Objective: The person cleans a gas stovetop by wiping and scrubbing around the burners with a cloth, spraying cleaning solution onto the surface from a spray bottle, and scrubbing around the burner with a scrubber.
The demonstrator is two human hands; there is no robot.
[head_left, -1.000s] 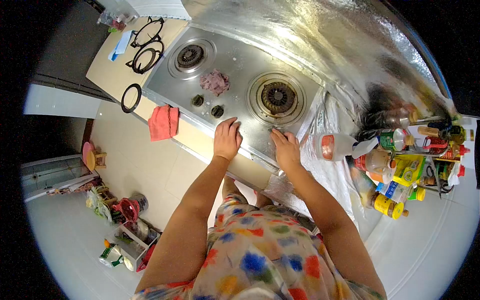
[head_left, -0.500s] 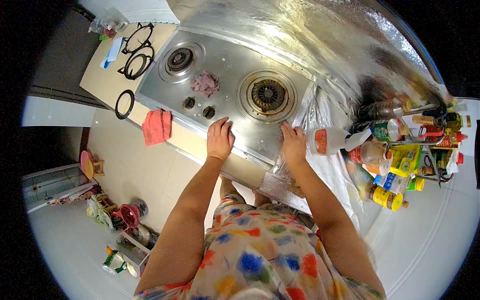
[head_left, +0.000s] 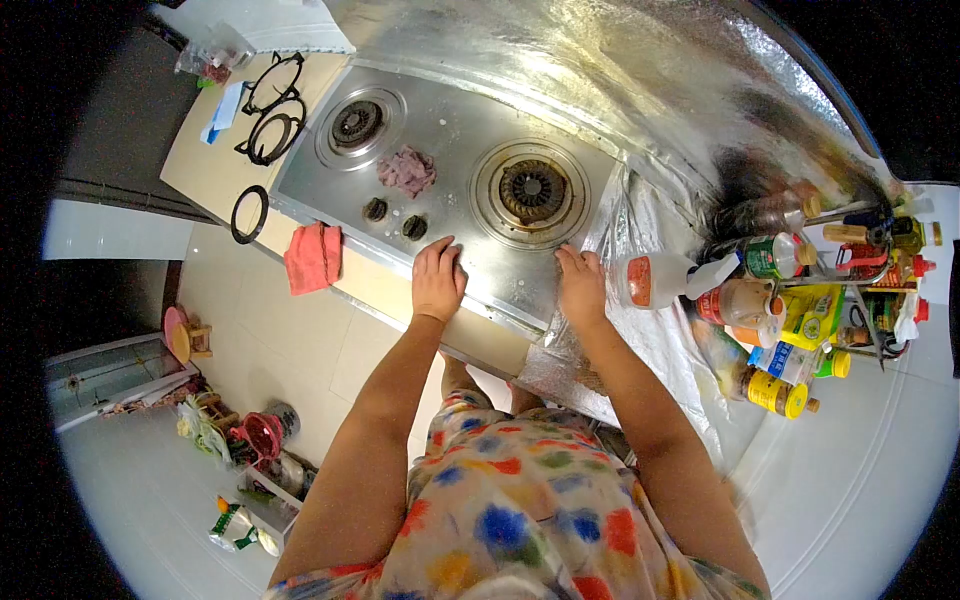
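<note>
My left hand [head_left: 438, 279] rests on the front edge of the steel stove top [head_left: 450, 130], fingers spread and holding nothing. My right hand [head_left: 581, 286] lies at the stove's right edge, below the right burner [head_left: 531, 191], with its fingers apart. A crumpled purple cloth [head_left: 407, 171] sits between the two burners; the left burner [head_left: 357, 123] is behind it. Two black knobs stand in front of the cloth, one [head_left: 375, 209] to the left and one [head_left: 414, 227] nearer my left hand. Neither hand touches the cloth or the knobs.
Black pan supports [head_left: 270, 138] and a black ring [head_left: 249, 214] lie on the left counter. A red cloth [head_left: 313, 259] hangs over its front edge. On the right are foil, a spray bottle [head_left: 655, 281] and several condiment bottles [head_left: 772, 391]. A blue-white packet [head_left: 222, 112] lies far left.
The view has shifted slightly, so the stove appears further left. My right hand has moved from the stove's front part to its right edge. My left hand stays at the front edge.
</note>
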